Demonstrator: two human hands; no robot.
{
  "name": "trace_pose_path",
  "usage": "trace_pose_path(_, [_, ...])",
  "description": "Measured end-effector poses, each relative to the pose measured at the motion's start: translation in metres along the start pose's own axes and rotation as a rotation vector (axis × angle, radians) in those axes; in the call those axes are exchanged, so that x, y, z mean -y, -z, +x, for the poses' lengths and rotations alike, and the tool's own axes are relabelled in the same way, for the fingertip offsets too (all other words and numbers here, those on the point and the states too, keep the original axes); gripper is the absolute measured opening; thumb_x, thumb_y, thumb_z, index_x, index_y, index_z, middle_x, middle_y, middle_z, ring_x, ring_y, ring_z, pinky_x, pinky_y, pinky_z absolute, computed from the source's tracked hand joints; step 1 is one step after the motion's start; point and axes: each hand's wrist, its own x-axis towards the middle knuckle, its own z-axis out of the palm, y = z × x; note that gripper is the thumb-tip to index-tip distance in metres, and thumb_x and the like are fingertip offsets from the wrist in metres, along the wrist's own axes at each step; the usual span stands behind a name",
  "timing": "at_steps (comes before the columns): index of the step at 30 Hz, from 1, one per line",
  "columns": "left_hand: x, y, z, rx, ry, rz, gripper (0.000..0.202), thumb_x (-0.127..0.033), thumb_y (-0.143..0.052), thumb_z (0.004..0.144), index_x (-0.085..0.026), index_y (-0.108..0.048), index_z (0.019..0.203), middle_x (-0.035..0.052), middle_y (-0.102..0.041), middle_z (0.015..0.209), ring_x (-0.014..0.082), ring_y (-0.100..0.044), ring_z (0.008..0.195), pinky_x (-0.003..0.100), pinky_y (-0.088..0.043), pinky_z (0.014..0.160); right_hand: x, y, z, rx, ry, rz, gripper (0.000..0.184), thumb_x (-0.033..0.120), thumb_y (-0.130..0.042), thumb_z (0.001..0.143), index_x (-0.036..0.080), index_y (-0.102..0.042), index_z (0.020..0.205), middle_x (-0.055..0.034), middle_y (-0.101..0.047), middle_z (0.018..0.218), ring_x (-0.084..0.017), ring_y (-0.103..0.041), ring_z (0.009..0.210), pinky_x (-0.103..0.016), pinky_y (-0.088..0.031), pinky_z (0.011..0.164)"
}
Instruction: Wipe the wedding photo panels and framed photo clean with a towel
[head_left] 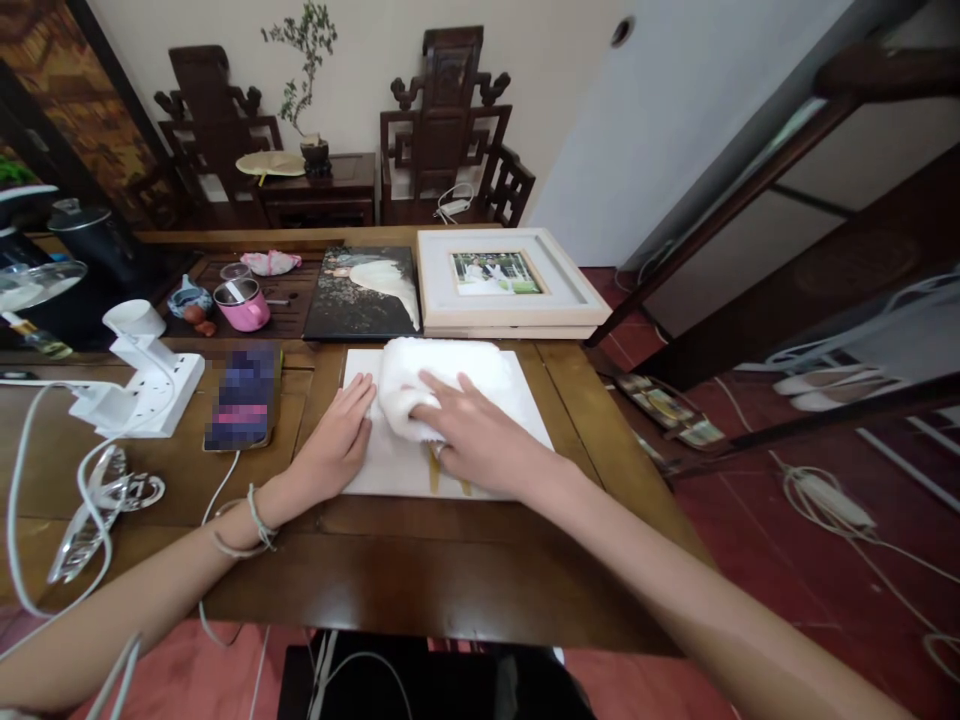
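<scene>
A flat white panel (397,465) lies on the wooden table (420,570) in front of me. A fluffy white cloth (450,375) rests on top of it. My right hand (480,435) lies over the near part of the cloth, fingers stretched flat and pressing it down; a ring shows on one finger. My left hand (337,440) rests flat on the panel's left edge, fingers together and extended, just left of the cloth. Bracelets circle my left wrist.
Behind the panel lie a dark photo print (364,295) and a white framed photo (506,280). A phone (244,400), a white power strip (142,385) with cables and a pink cup (241,303) sit to the left. Carved chairs stand by the wall; cables trail on the red floor at right.
</scene>
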Motion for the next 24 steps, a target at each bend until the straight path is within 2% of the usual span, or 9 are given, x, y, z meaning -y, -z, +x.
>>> trace_pose_path(2, [0.000,0.000,0.000,-0.009,0.011,-0.016,0.049,-0.024,-0.029,0.099,-0.014,-0.031,0.146,0.0164,-0.031,0.154,0.0236,-0.022,0.145,0.051,-0.018,0.119,0.001,-0.006,0.006,-0.021,-0.004,-0.017,0.049,-0.005,-0.047,0.068,0.009,-0.061,0.113,-0.0209,-0.046,0.144,-0.036,-0.020,0.142,-0.064,-0.020,0.110])
trace_pose_path(5, [0.001,0.000,0.000,-0.013,0.021,-0.042,0.051,-0.022,-0.030,0.098,-0.016,-0.027,0.148,0.0147,-0.028,0.155,0.0227,-0.020,0.146,0.051,-0.018,0.119,0.020,-0.005,-0.005,0.044,0.032,0.000,0.047,-0.006,-0.046,0.065,0.011,-0.065,0.105,-0.0185,-0.045,0.145,-0.039,-0.023,0.141,-0.067,-0.022,0.108])
trace_pose_path(8, [0.002,0.000,0.000,0.005,0.016,-0.042,0.052,-0.018,-0.029,0.096,-0.014,-0.028,0.148,0.0159,-0.027,0.156,0.0241,-0.017,0.146,0.052,-0.017,0.119,0.044,0.006,-0.028,0.161,0.107,0.022,0.042,-0.005,-0.048,0.063,0.015,-0.067,0.094,-0.0156,-0.054,0.137,-0.039,-0.037,0.134,-0.065,-0.032,0.104])
trace_pose_path(11, [0.003,0.000,-0.001,0.018,0.003,-0.029,0.051,-0.016,-0.029,0.096,-0.011,-0.030,0.146,0.0176,-0.027,0.155,0.0252,-0.016,0.146,0.052,-0.017,0.119,0.052,0.017,-0.040,0.254,0.110,0.059,0.041,-0.005,-0.048,0.063,0.017,-0.066,0.093,-0.0137,-0.065,0.123,-0.034,-0.047,0.127,-0.057,-0.040,0.102])
trace_pose_path(13, [0.003,0.000,0.000,0.022,0.007,-0.016,0.050,-0.018,-0.029,0.096,-0.010,-0.031,0.146,0.0186,-0.028,0.155,0.0259,-0.017,0.146,0.053,-0.017,0.118,0.044,0.018,-0.035,0.244,0.061,0.044,0.048,-0.007,-0.045,0.065,0.016,-0.065,0.102,-0.0156,-0.057,0.134,-0.033,-0.043,0.132,-0.055,-0.039,0.103])
trace_pose_path(15, [0.002,0.000,0.000,0.026,0.021,-0.001,0.050,-0.020,-0.029,0.096,-0.007,-0.033,0.144,0.0204,-0.029,0.154,0.0269,-0.018,0.146,0.053,-0.017,0.118,0.031,0.011,-0.022,0.175,0.011,-0.044,0.055,-0.010,-0.043,0.068,0.014,-0.063,0.112,-0.0182,-0.038,0.150,-0.037,-0.030,0.139,-0.060,-0.035,0.105])
trace_pose_path(17, [0.000,0.001,0.001,0.024,0.032,-0.007,0.050,-0.023,-0.029,0.097,-0.004,-0.035,0.143,0.0210,-0.030,0.153,0.0270,-0.019,0.146,0.052,-0.017,0.119,0.019,0.000,-0.008,0.097,-0.014,-0.155,0.053,-0.011,-0.040,0.074,0.012,-0.062,0.116,-0.0184,-0.026,0.155,-0.041,-0.018,0.142,-0.067,-0.028,0.106])
trace_pose_path(20, [-0.005,0.005,0.001,-0.025,0.072,-0.094,0.051,-0.030,-0.029,0.099,-0.008,-0.034,0.145,0.0170,-0.032,0.153,0.0245,-0.024,0.144,0.048,-0.020,0.119,0.017,-0.016,0.002,0.021,-0.002,-0.220,0.043,-0.005,-0.040,0.084,0.013,-0.064,0.114,-0.0177,-0.028,0.155,-0.044,-0.014,0.141,-0.072,-0.021,0.106])
trace_pose_path(24, [-0.012,0.011,0.001,-0.208,0.163,-0.273,0.055,-0.041,-0.023,0.100,-0.013,-0.035,0.146,0.0110,-0.036,0.153,0.0210,-0.033,0.141,0.041,-0.024,0.119,0.041,-0.025,-0.012,0.046,0.116,-0.109,0.032,0.003,-0.046,0.086,0.013,-0.067,0.107,-0.0183,-0.030,0.153,-0.044,-0.015,0.141,-0.072,-0.019,0.106])
